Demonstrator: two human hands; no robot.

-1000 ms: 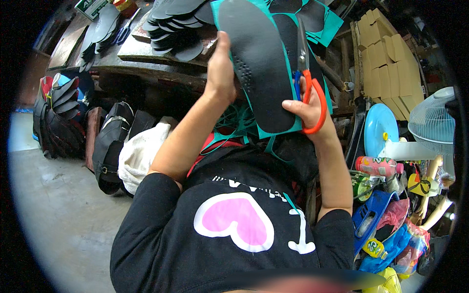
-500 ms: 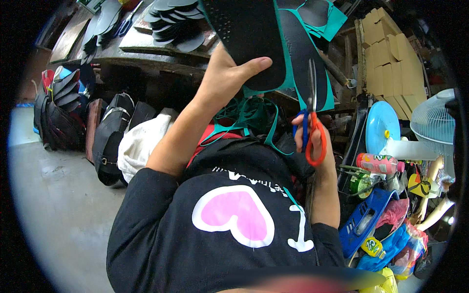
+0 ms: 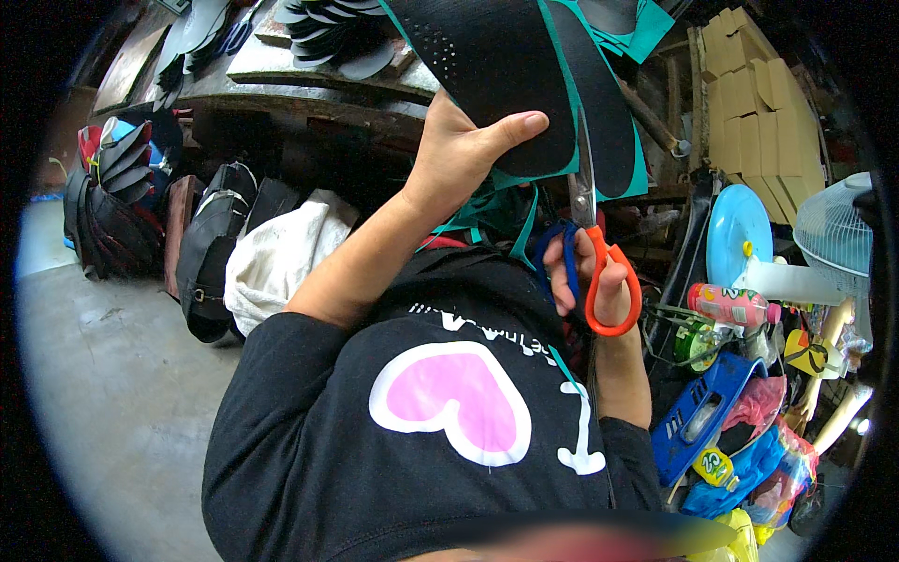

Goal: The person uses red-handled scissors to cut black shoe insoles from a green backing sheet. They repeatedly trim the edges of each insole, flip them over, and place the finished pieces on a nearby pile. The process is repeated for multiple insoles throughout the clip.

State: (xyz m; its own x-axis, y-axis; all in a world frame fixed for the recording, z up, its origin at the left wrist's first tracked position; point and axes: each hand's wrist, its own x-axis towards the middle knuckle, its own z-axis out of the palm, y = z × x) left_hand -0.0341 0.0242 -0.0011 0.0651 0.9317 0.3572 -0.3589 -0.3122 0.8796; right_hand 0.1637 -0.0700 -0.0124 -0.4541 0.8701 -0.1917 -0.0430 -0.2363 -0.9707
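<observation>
My left hand (image 3: 464, 159) is closed on a black insole piece (image 3: 506, 70) with a row of small holes and a teal edge, its thumb flat on top. A second long black insole shape (image 3: 604, 117) with teal margins lies just right of it; whether the two are still joined is hard to see. My right hand (image 3: 604, 286) is closed on scissors (image 3: 582, 201) with one orange and one blue handle. The handles are spread and the blades point up at the teal strip between the two black shapes. Teal offcuts (image 3: 478, 208) lie below the piece.
Stacked black insoles (image 3: 342, 42) and dark-handled scissors (image 3: 245, 26) rest on the workbench (image 3: 281, 70). To the right are cardboard boxes (image 3: 749, 122), a fan (image 3: 838, 229), a pink bottle (image 3: 733, 305) and a blue basket (image 3: 702, 412). A white cloth (image 3: 281, 262) hangs at the left.
The scissors' handles have spread, and the blades have moved left and up to the teal strip. My left hand and the insole piece have shifted right.
</observation>
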